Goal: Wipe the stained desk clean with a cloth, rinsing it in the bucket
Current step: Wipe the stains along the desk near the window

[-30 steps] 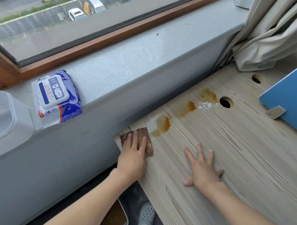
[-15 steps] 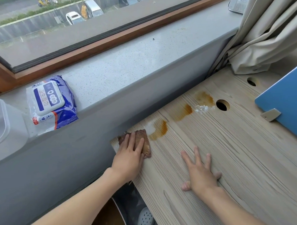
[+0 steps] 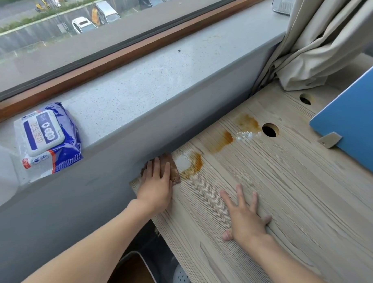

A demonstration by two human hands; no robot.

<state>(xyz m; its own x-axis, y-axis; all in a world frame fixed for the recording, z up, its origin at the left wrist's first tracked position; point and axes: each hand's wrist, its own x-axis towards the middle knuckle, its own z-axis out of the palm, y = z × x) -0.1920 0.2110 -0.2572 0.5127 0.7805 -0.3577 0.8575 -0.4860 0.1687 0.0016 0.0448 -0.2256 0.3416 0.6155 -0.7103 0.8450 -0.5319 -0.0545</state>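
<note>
Cloth (image 3: 175, 173) slid against the wall (image 3: 94, 191) under flat left hand (image 3: 156, 185); right hand (image 3: 245, 220) spread on desk (image 3: 299, 201).

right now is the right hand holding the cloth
No, the left hand presses the cloth; the right hand lies flat on the bare desk.

Matt, grained wood desk (image 3: 289, 201), speckled stone-like sill (image 3: 147, 87), glossy plastic wipes pack (image 3: 48, 137), brown cloth (image 3: 174, 173).

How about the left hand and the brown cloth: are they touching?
Touching. The head view shows the left hand lying flat on the brown cloth, its straight fingers pressing it onto the desk, with no gap between them.
</note>
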